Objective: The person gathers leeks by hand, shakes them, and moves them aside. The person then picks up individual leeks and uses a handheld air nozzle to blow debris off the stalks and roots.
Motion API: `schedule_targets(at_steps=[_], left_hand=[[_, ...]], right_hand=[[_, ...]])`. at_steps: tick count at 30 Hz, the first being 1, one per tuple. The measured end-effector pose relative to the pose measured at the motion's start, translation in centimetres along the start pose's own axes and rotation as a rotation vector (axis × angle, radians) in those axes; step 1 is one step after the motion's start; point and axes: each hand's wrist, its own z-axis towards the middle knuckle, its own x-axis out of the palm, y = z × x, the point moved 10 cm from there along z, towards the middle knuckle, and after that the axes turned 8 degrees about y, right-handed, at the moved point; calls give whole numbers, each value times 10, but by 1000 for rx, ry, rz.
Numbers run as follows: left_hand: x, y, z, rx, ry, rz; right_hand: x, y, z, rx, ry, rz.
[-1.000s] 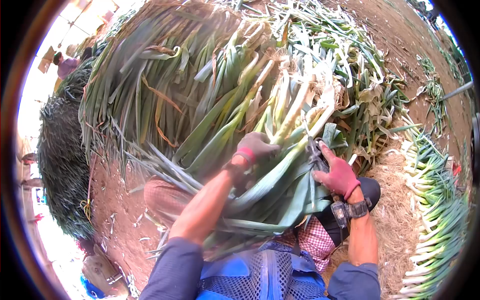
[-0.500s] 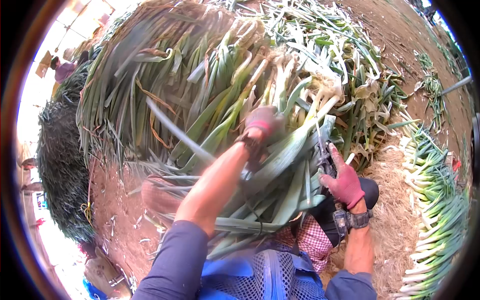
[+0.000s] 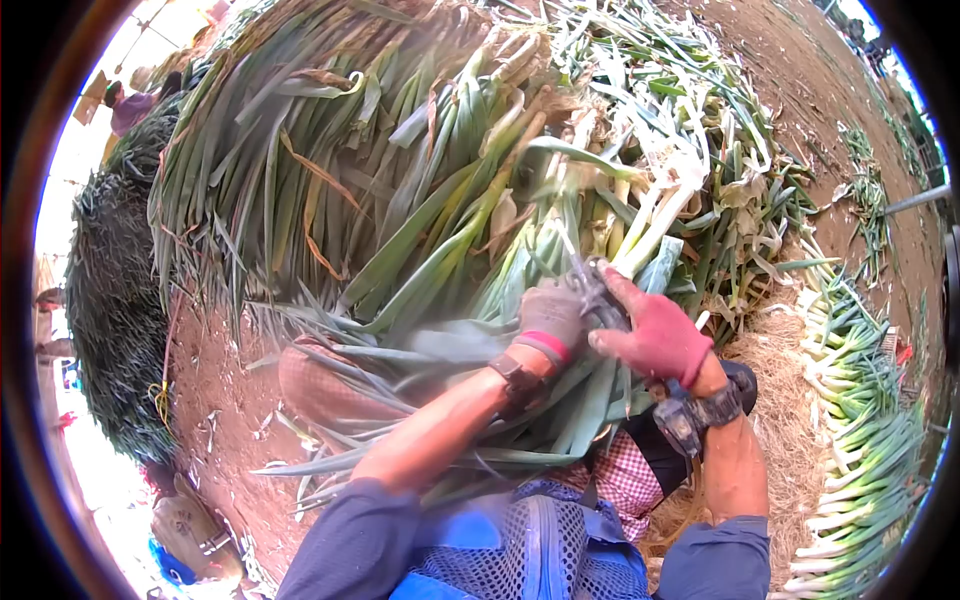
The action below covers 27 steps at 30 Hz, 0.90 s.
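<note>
My left hand (image 3: 550,315), in a greyish glove with a pink cuff, is closed on a leek, whose blurred leaves trail out to the left. Closed round a dark-handled hand tool (image 3: 602,308) with narrow metal blades is my right hand (image 3: 665,340), in a red glove. The tool meets the fingers of my left hand, and exactly what it touches there is hidden. Just above both hands, leeks (image 3: 650,228) show white stems and roots. Long green leaves (image 3: 595,405) lie across my lap.
A large heap of leeks (image 3: 300,170) fills the far left, beside more leaves and roots (image 3: 660,60). Trimmed leeks (image 3: 850,440) lie in a row at right, beside pale root trimmings (image 3: 780,400). A dark leek stack (image 3: 120,310) and a person (image 3: 130,108) are at left.
My left hand has moved right and down, close to my right hand. My right hand has shifted slightly left with the tool, which now tilts left.
</note>
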Motion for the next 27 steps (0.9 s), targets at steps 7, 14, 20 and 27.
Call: schedule_targets(at_steps=[7, 14, 20, 27], left_hand=[[-12, 6, -5, 42, -4, -88], [-55, 76, 38, -212, -159, -436], [-62, 55, 86, -245, -70, -148], [-56, 88, 118, -345, -10, -435]], right_hand=[[-9, -12, 26, 73, -30, -84], [-3, -20, 24, 135, -27, -120], [-10, -38, 11, 142, -138, -22], [3, -51, -10, 113, -140, 97]])
